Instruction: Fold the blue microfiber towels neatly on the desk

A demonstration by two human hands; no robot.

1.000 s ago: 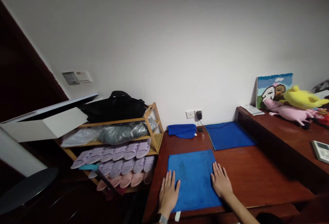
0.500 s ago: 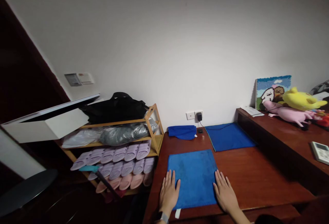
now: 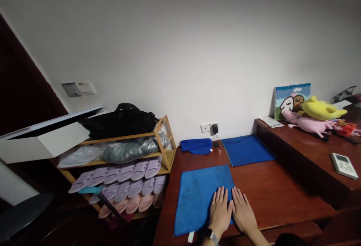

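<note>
A light blue cloth (image 3: pixel 197 193) lies spread out near the desk's front edge, a white tag sticking out at its lower side. My left hand (image 3: pixel 220 209) rests flat on the right part of this cloth, fingers stretched out and holding nothing. Close beside it, my right hand (image 3: pixel 243 209) lies flat across the cloth's right edge, its fingers also extended. The two thumbs are near each other. Farther back lie a folded dark blue cloth (image 3: pixel 196 146) and a flat dark blue cloth (image 3: pixel 248 150).
The brown desk (image 3: pixel 282 189) meets a raised shelf (image 3: pixel 310 140) on the right, with plush toys (image 3: pixel 318 108), a picture (image 3: pixel 291 99) and a white device (image 3: pixel 344 166). Slippers and a black bag (image 3: pixel 121 122) fill the wooden rack (image 3: pixel 166 133) at left.
My left hand has moved right, from the cloth's left edge to its right part beside my right hand. The camera view has shifted slightly.
</note>
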